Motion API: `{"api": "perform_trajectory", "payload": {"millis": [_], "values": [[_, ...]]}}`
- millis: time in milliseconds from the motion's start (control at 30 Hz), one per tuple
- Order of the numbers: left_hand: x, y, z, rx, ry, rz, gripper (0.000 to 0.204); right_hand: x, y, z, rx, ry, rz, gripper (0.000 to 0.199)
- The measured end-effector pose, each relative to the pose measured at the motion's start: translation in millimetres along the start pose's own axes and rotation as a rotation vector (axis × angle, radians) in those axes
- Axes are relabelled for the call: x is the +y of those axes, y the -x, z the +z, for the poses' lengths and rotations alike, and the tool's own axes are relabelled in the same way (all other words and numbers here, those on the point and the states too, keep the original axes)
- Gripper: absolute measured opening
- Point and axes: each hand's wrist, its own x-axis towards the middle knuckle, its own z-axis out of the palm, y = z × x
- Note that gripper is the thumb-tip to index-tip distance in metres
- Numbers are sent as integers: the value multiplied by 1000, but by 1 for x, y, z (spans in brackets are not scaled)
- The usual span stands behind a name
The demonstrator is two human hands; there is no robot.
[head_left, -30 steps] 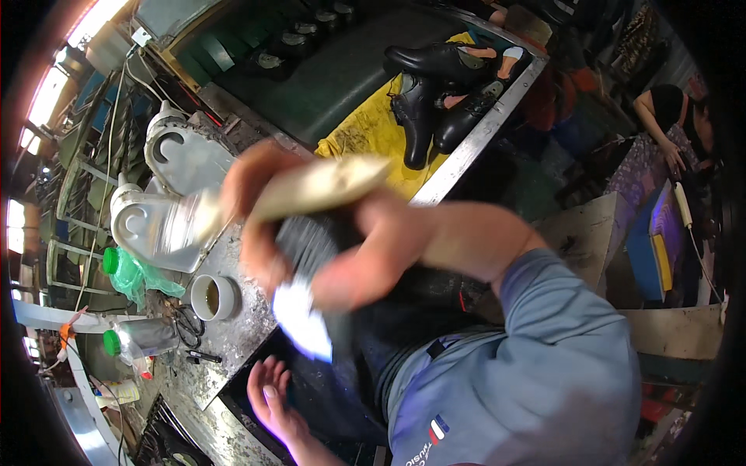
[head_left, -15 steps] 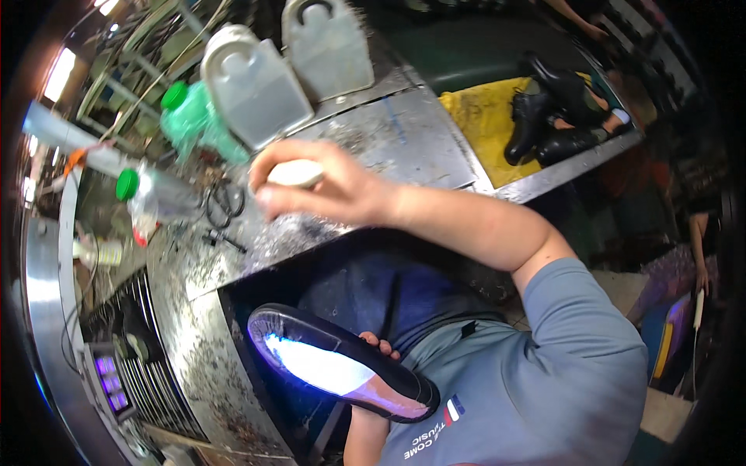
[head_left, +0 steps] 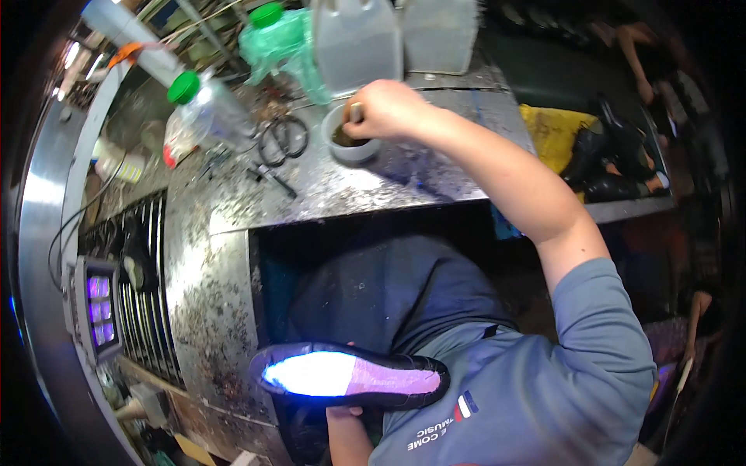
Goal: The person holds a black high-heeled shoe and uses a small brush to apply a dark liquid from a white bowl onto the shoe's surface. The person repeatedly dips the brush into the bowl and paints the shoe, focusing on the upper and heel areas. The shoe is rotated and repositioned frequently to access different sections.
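My left hand (head_left: 353, 410) grips a black shoe (head_left: 400, 380) from beneath, fingers mostly hidden. The shoe lies bottom up over my lap; its pale underside glows blue-white at the toe and pinkish at the heel. On the metal bench (head_left: 311, 194), a small round whitish bowl (head_left: 355, 153) holds something dark. My right hand (head_left: 388, 113) is closed at the bowl's rim, around a tool with a pale, stubby handle (head_left: 355, 113). The tool's working end is hidden in the bowl or behind the hand.
Two translucent jugs (head_left: 357, 46) stand behind the bowl. Green-capped bottles (head_left: 185, 88), black cable loops (head_left: 284, 140) and small tools lie left. A lamp with purple panels (head_left: 101, 311) sits beside a metal grate. Black shoes (head_left: 610, 147) rest on yellow cloth (head_left: 556, 136) at right.
My right hand, earlier above the bench around a pale rounded thing, is now at the bowl, which has come into view. The shoe has turned more level. My view has shifted.
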Motion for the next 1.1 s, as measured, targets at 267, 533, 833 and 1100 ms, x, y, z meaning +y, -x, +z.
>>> {"api": "perform_trajectory", "payload": {"millis": [267, 533, 833, 1100], "values": [[-15, 11, 4, -23, -84, 37, 81, -2, 30, -35, 402, -596, -236, 20], [-10, 3, 13, -18, -166, -64, 100, 6, 47, -32, 413, -730, -188, 20], [31, -9, 55, -59, -606, 180, 71, 25, 47, -20, 310, -572, -111, 21], [81, -42, 87, 114, -1868, 993, 54, 6, 71, -20, 340, -741, -189, 25]]}}
